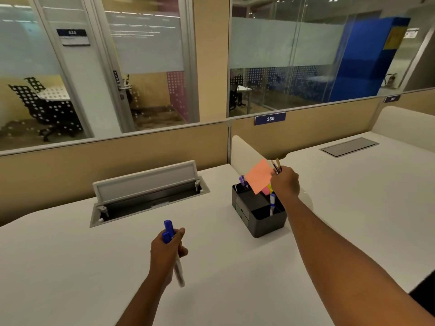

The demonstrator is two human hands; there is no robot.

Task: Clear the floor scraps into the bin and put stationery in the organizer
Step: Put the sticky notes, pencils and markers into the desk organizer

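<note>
A black desk organizer (263,222) stands on the white desk (70,267), right of centre. A blue-capped pen (272,203) stands in its front compartment, and another blue-topped item (242,180) pokes from its back left corner. My right hand (285,183) hovers over the organizer's back, gripping an orange sticky note (259,176) and a few thin pencils (276,166). More coloured notes (266,190) show just below the orange one. My left hand (168,251) is lower, near the desk's middle, closed around blue-capped markers (170,231) held upright.
An open cable tray with a raised grey lid (146,184) is set into the desk behind my left hand. A closed grey hatch (349,147) lies on the neighbouring desk at right. A beige partition (117,158) with a curved white divider (244,151) backs the desks.
</note>
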